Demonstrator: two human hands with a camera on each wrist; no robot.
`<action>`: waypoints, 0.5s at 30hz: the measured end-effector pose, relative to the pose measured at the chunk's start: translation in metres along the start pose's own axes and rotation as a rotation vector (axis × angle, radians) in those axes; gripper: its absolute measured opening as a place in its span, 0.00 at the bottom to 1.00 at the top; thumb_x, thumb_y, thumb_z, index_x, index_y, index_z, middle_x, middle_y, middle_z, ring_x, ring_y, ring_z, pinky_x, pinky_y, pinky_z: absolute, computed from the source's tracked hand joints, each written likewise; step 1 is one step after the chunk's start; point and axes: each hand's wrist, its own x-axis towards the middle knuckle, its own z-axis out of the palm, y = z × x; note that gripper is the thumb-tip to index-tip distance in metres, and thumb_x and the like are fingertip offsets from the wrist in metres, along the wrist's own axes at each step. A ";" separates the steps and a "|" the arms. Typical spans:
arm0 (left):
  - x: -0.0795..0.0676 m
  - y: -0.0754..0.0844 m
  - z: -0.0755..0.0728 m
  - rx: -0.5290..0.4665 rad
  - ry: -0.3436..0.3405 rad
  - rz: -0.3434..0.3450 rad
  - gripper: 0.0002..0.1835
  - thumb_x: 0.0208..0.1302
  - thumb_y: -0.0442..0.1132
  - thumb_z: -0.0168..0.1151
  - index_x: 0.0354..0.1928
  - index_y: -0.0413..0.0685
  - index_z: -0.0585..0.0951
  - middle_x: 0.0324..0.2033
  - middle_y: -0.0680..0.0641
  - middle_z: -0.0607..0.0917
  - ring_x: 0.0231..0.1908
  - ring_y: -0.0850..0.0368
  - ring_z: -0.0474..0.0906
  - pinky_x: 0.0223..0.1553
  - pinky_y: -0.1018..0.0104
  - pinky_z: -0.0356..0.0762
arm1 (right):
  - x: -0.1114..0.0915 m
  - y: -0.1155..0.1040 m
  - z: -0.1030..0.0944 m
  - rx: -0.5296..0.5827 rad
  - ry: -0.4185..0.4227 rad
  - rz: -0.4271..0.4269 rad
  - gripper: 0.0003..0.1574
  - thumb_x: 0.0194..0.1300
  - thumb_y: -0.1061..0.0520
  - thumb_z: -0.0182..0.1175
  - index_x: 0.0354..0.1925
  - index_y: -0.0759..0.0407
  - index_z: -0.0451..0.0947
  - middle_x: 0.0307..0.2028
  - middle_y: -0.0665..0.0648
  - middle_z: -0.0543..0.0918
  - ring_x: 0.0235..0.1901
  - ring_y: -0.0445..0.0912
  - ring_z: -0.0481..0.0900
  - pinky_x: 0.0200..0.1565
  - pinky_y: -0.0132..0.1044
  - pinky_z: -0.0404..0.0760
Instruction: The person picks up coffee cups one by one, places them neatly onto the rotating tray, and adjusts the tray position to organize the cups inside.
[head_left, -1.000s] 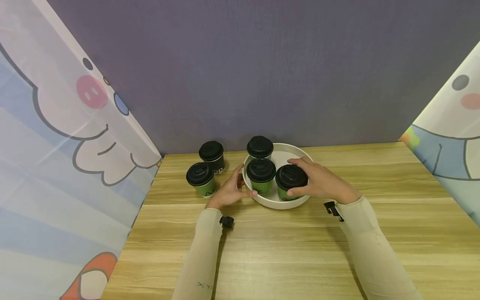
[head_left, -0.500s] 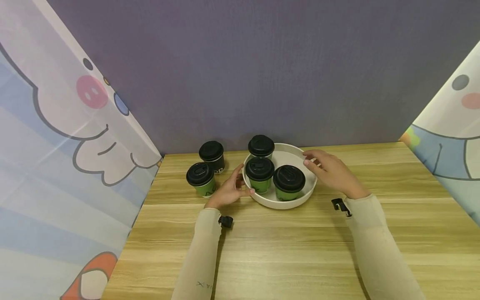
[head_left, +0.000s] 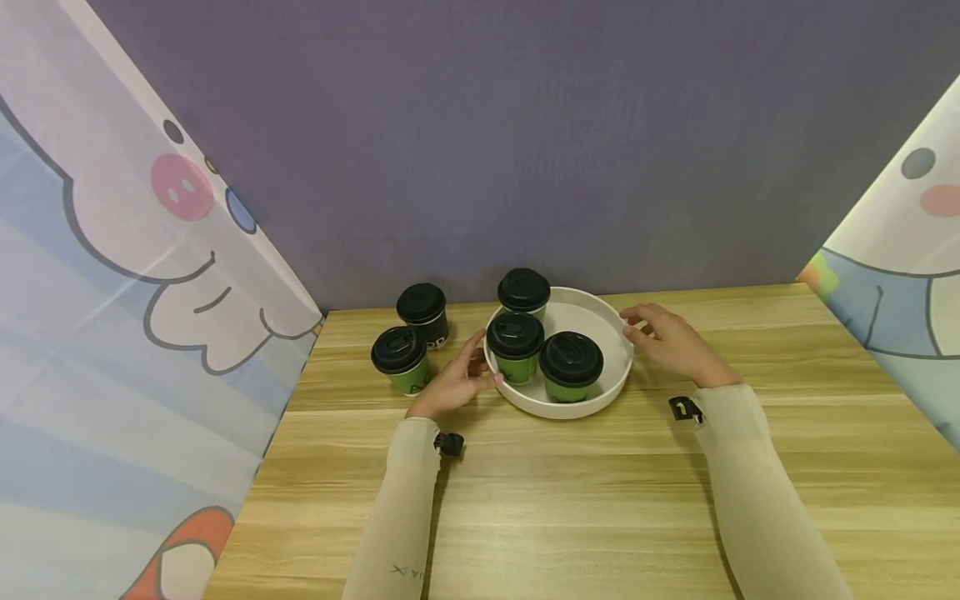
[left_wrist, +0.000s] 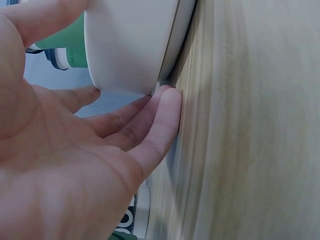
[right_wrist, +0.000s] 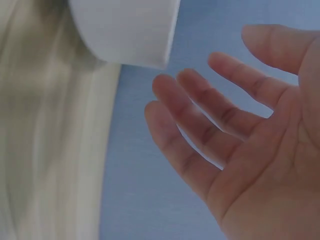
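Note:
A round white tray (head_left: 558, 411) rests on the wooden table. Inside it stand three upright paper cups with black lids: a back cup (head_left: 523, 289), a green front-left cup (head_left: 515, 336) and a green front-right cup (head_left: 571, 361). My left hand (head_left: 448, 384) lies along the tray's left side. In the left wrist view its extended fingers (left_wrist: 162, 117) reach the white outer wall (left_wrist: 132, 45). Beside the right rim is my right hand (head_left: 673, 346), fingers spread and holding nothing. The right wrist view shows a gap between those fingers (right_wrist: 172, 137) and the tray wall (right_wrist: 127, 30).
Left of the tray stand two more lidded cups, a green one (head_left: 401, 358) and a black one (head_left: 423, 310) behind it. A grey-purple panel (head_left: 525, 150) rises along the table's back edge. Cartoon-printed sheets (head_left: 112, 333) hang at both sides.
My right hand has let go of the front-right cup and moved right, out past the tray's rim. The cups in the tray have shifted slightly. My left hand stays at the tray's left side.

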 end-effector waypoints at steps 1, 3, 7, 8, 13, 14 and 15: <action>0.000 0.000 0.000 0.005 0.002 -0.004 0.52 0.69 0.43 0.68 0.83 0.61 0.44 0.72 0.42 0.71 0.69 0.46 0.74 0.69 0.47 0.70 | 0.000 0.002 0.001 0.003 -0.001 0.001 0.25 0.79 0.57 0.52 0.66 0.72 0.72 0.60 0.74 0.77 0.50 0.65 0.82 0.51 0.61 0.81; 0.000 0.000 -0.001 0.012 0.003 -0.007 0.51 0.69 0.43 0.67 0.83 0.63 0.44 0.72 0.43 0.71 0.68 0.47 0.74 0.69 0.47 0.70 | 0.000 0.006 0.003 0.006 -0.001 0.003 0.24 0.79 0.58 0.52 0.66 0.71 0.72 0.58 0.74 0.77 0.49 0.65 0.82 0.50 0.61 0.80; -0.003 0.006 -0.002 0.029 -0.016 0.002 0.48 0.72 0.42 0.64 0.83 0.61 0.45 0.73 0.39 0.69 0.70 0.43 0.72 0.70 0.44 0.69 | 0.000 0.017 0.008 0.003 -0.008 0.025 0.23 0.79 0.59 0.51 0.66 0.68 0.72 0.56 0.74 0.76 0.48 0.64 0.81 0.49 0.60 0.79; -0.003 0.006 -0.003 0.032 -0.019 0.009 0.47 0.73 0.42 0.63 0.83 0.61 0.45 0.74 0.38 0.69 0.70 0.42 0.72 0.70 0.44 0.69 | 0.000 0.019 0.010 0.004 -0.010 0.032 0.23 0.79 0.59 0.51 0.67 0.67 0.72 0.57 0.74 0.76 0.48 0.64 0.80 0.50 0.60 0.79; 0.000 0.000 -0.003 0.047 -0.006 0.015 0.43 0.75 0.42 0.59 0.83 0.61 0.46 0.73 0.39 0.69 0.69 0.42 0.72 0.71 0.44 0.67 | 0.002 0.026 0.014 0.034 -0.017 0.047 0.23 0.80 0.60 0.51 0.67 0.66 0.72 0.58 0.75 0.75 0.49 0.66 0.80 0.51 0.62 0.79; 0.000 0.000 -0.003 0.049 0.000 0.011 0.43 0.75 0.42 0.59 0.83 0.61 0.47 0.73 0.39 0.69 0.69 0.43 0.72 0.71 0.45 0.67 | 0.002 0.026 0.015 0.039 -0.014 0.046 0.23 0.80 0.60 0.50 0.67 0.66 0.71 0.58 0.75 0.76 0.49 0.66 0.81 0.51 0.62 0.79; -0.001 0.000 -0.002 0.052 0.006 0.005 0.42 0.76 0.43 0.58 0.83 0.61 0.47 0.73 0.40 0.70 0.69 0.44 0.72 0.71 0.46 0.67 | 0.002 0.027 0.016 0.046 -0.011 0.045 0.23 0.80 0.60 0.50 0.67 0.67 0.71 0.58 0.75 0.75 0.49 0.66 0.81 0.51 0.62 0.80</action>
